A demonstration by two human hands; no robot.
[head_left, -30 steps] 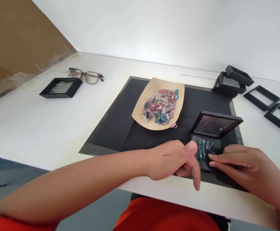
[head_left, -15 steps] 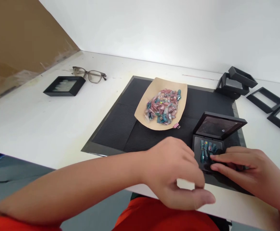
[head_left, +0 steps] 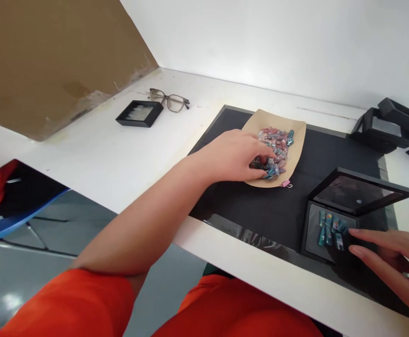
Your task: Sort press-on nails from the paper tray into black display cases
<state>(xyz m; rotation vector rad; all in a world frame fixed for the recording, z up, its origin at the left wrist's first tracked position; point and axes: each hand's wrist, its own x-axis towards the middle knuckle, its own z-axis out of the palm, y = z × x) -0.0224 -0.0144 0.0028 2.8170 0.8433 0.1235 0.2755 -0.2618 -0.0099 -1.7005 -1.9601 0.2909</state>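
Observation:
My left hand (head_left: 235,157) reaches into a tan paper tray (head_left: 295,133) on the black mat (head_left: 316,154). Its fingertips rest among a pile of pink and teal false nails (head_left: 276,147); whether it grips one is hidden. To the right stands a small black display case (head_left: 338,220), lid (head_left: 360,189) propped up, with several teal nails (head_left: 329,229) laid on its dark pad. My right hand (head_left: 392,262) lies flat at the case's right side, fingers stretched, tips touching the pad.
A closed black case (head_left: 139,113) and a pair of glasses (head_left: 171,99) lie at the back left. More black cases and frames (head_left: 387,124) sit at the back right. A brown board (head_left: 49,61) lines the left. The table's front edge (head_left: 260,264) runs close to my lap.
My left hand has moved from beside the open case forward to the pile of nails in the paper tray. The camera has swung left. My right hand stays at the case.

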